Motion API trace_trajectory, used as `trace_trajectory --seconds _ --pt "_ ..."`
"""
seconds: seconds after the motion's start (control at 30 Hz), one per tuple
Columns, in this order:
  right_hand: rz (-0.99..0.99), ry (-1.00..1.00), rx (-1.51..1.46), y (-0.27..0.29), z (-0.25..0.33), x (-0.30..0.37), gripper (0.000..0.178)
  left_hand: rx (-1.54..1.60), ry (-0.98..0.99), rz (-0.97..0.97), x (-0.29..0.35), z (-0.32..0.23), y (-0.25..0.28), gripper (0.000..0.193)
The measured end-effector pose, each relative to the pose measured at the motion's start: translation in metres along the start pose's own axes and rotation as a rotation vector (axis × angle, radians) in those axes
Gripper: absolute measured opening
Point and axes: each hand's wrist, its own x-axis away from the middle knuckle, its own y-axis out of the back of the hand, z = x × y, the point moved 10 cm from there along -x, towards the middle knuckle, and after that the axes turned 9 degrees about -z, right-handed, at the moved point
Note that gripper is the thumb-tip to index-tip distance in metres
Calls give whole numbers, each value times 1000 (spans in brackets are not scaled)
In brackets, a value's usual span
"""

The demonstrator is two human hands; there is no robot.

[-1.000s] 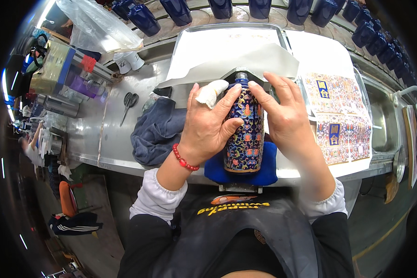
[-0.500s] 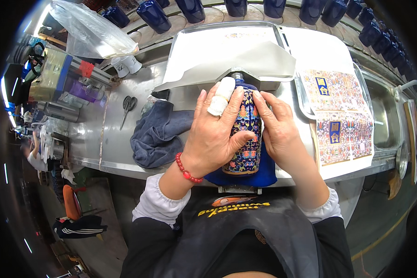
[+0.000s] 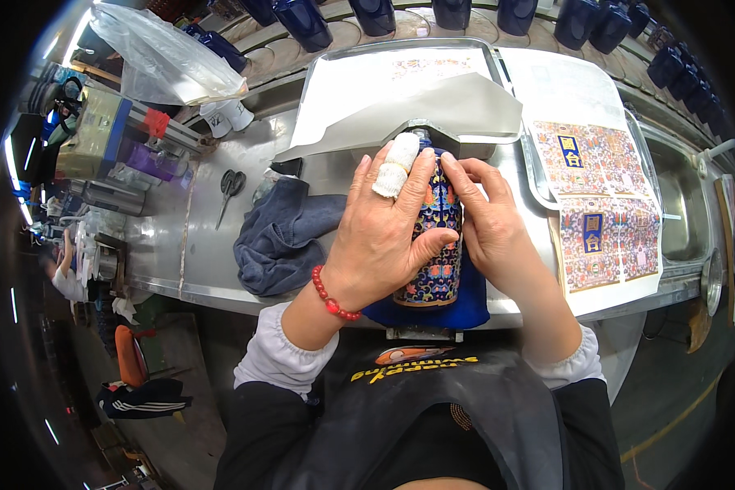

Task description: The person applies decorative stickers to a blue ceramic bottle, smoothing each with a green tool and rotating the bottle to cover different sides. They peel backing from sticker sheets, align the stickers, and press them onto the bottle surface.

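A dark blue bottle (image 3: 434, 273) with a dense, colourful floral pattern lies in front of me, its neck pointing away. Beneath its near end is a bright blue pad (image 3: 470, 306). My left hand (image 3: 381, 224) rests along the bottle's left side and top, fingers stretched and thumb apart, across the pattern. One of its fingers wears a white bandage (image 3: 397, 167). On the other side, my right hand (image 3: 496, 224) touches the bottle's upper right edge with extended fingertips. Behind the neck stands a metal bracket (image 3: 443, 140), partly covered.
Left of my hands lie a crumpled dark blue cloth (image 3: 282, 233) and black scissors (image 3: 231, 188). Patterned sheets (image 3: 611, 224) are at right, before a sink (image 3: 682, 216). White paper (image 3: 355, 94) covers a tray behind. Blue bottles (image 3: 373, 15) line the far conveyor.
The blue bottles on the far conveyor have shifted to the right. My right hand's fingertips have slid slightly up and left along the bottle; my left hand stays nearly in place.
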Motion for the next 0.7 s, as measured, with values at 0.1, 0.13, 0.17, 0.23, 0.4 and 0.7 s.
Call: trace_trajectory --seconds 0.1,0.13,0.17,0.23,0.4,0.7 --pt "-22 18 0 1 3 -4 76 -5 -5 6 -1 0 -1 88" --pt "-42 32 -11 2 4 -5 76 -7 -7 9 -2 0 -1 88" --pt "-40 35 3 2 4 -5 76 -1 -15 6 -3 0 -1 88" --pt "-33 55 27 3 5 -4 75 7 -25 11 -2 0 -2 90" --pt "-30 8 -36 11 0 17 78 184 119 -26 22 7 9 100" --pt "4 100 -3 -6 6 44 82 -8 75 106 40 -10 -9 120"
